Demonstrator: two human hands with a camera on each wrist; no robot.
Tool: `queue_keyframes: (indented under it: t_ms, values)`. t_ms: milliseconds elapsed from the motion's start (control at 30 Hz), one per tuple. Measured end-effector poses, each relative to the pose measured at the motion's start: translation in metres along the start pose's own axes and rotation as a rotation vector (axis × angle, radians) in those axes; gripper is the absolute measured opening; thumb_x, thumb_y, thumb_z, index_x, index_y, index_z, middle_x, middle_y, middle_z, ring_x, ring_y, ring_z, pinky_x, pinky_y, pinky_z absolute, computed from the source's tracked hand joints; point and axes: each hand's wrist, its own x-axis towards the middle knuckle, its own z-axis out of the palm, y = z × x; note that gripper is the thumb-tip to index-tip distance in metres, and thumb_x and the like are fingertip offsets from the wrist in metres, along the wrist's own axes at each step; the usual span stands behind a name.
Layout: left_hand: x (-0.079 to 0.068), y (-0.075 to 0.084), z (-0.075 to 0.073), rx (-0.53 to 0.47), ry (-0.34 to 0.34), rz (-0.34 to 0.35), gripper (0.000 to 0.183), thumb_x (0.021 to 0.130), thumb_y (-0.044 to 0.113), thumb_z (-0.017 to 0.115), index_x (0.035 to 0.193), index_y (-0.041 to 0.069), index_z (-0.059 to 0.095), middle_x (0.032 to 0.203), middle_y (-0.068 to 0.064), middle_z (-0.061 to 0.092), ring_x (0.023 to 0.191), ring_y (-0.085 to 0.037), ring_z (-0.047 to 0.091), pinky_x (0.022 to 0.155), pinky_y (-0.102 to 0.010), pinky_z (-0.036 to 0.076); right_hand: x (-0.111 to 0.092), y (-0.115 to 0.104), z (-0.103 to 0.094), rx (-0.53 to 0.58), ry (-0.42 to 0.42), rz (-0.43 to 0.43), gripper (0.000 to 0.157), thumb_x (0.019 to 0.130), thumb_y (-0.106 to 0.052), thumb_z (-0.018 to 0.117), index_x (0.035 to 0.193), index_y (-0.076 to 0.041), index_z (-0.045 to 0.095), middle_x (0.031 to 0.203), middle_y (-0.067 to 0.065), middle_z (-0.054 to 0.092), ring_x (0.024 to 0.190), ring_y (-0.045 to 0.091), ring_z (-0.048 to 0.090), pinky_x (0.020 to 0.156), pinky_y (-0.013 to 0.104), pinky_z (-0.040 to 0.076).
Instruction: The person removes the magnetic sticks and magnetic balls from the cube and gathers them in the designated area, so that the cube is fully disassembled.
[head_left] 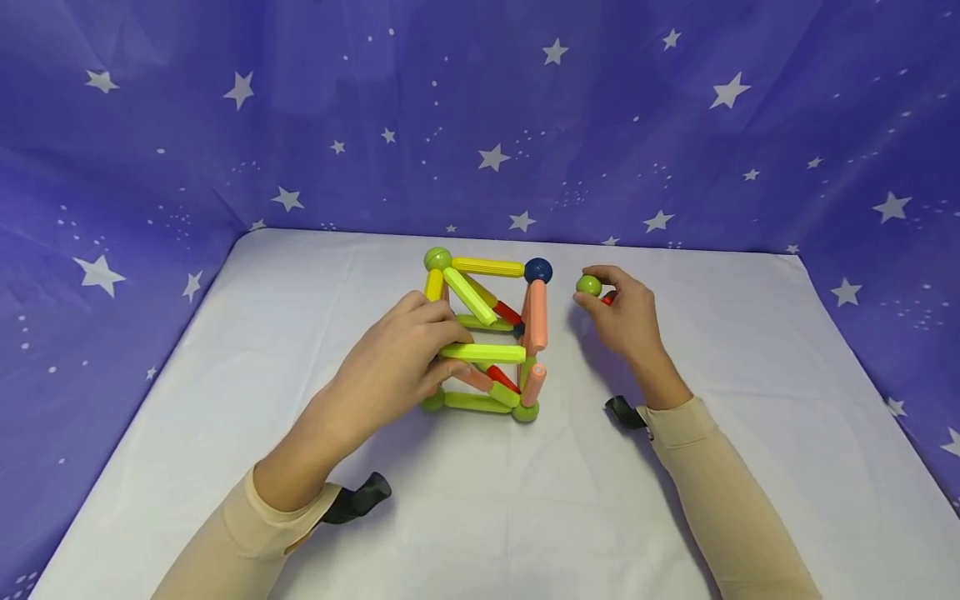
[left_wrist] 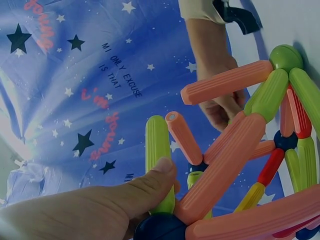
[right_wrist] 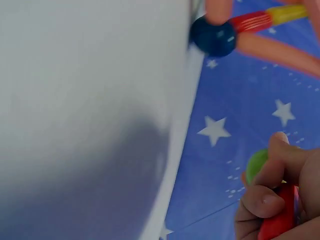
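Note:
A frame of magnetic sticks and balls (head_left: 487, 267) stands mid-table, with green and dark blue balls at its corners. At its near left side, my left hand (head_left: 397, 354) pinches a lime-green stick (head_left: 487, 353) between thumb and fingers. In the left wrist view that stick meets a dark blue ball (left_wrist: 160, 227). To the frame's right and apart from it, my right hand (head_left: 626, 317) holds a green ball (head_left: 588, 286) at its thumb and fingertips. The same hand's curled fingers grip a red piece (right_wrist: 280, 215), partly hidden. A salmon stick (head_left: 534, 385) at the near right corner has a free upper end.
White cloth (head_left: 480, 517) covers the table. A purple star-patterned curtain (head_left: 480, 108) rises behind it and along both sides. Black straps (head_left: 360, 498) hang at both wrists, close to the cloth.

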Motion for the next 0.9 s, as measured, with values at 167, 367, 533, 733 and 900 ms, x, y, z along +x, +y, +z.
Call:
queue_keyframes:
  t_ms: [167, 367, 533, 733, 900]
  values:
    - [0.001, -0.001, -0.001, 0.006, 0.005, 0.009, 0.024, 0.078, 0.023, 0.083, 0.098, 0.012, 0.074, 0.095, 0.004, 0.063, 0.088, -0.017, 0.045, 0.075, -0.027, 0.041, 0.023, 0.014, 0.013, -0.061, -0.103, -0.003, 0.041, 0.087, -0.019, 0.076, 0.126, -0.012, 0.066, 0.120, 0.017, 0.058, 0.077, 0.025, 0.054, 0.070, 0.037, 0.044]
    - [0.001, -0.002, -0.001, -0.011, -0.016, -0.010, 0.026, 0.077, 0.026, 0.083, 0.098, 0.013, 0.075, 0.093, 0.004, 0.062, 0.087, -0.017, 0.043, 0.073, -0.027, 0.041, 0.045, 0.022, 0.025, -0.086, -0.163, 0.048, 0.040, 0.089, -0.014, 0.071, 0.128, -0.006, 0.063, 0.121, 0.018, 0.060, 0.090, 0.030, 0.053, 0.078, 0.043, 0.043]
    - [0.000, -0.001, -0.001, -0.014, -0.023, -0.012, 0.026, 0.077, 0.026, 0.083, 0.098, 0.013, 0.075, 0.093, 0.004, 0.061, 0.087, -0.017, 0.043, 0.072, -0.027, 0.041, 0.049, 0.028, 0.028, -0.093, -0.187, 0.080, 0.041, 0.088, -0.011, 0.071, 0.126, -0.003, 0.063, 0.124, 0.019, 0.062, 0.108, 0.035, 0.056, 0.092, 0.048, 0.042]
    - [0.000, -0.001, -0.002, -0.017, -0.017, -0.010, 0.026, 0.077, 0.025, 0.083, 0.099, 0.013, 0.075, 0.093, 0.004, 0.061, 0.087, -0.017, 0.044, 0.072, -0.027, 0.041, 0.051, 0.028, 0.023, -0.070, -0.196, 0.118, 0.047, 0.086, -0.014, 0.072, 0.131, -0.006, 0.060, 0.126, 0.017, 0.059, 0.102, 0.032, 0.057, 0.086, 0.045, 0.045]
    - [0.000, -0.001, -0.002, -0.009, -0.015, -0.002, 0.026, 0.078, 0.024, 0.083, 0.100, 0.012, 0.075, 0.093, 0.004, 0.061, 0.087, -0.017, 0.044, 0.072, -0.027, 0.041, 0.045, 0.024, 0.003, -0.053, -0.177, 0.175, 0.043, 0.087, -0.013, 0.059, 0.130, -0.005, 0.057, 0.114, 0.015, 0.059, 0.096, 0.030, 0.054, 0.080, 0.042, 0.042]
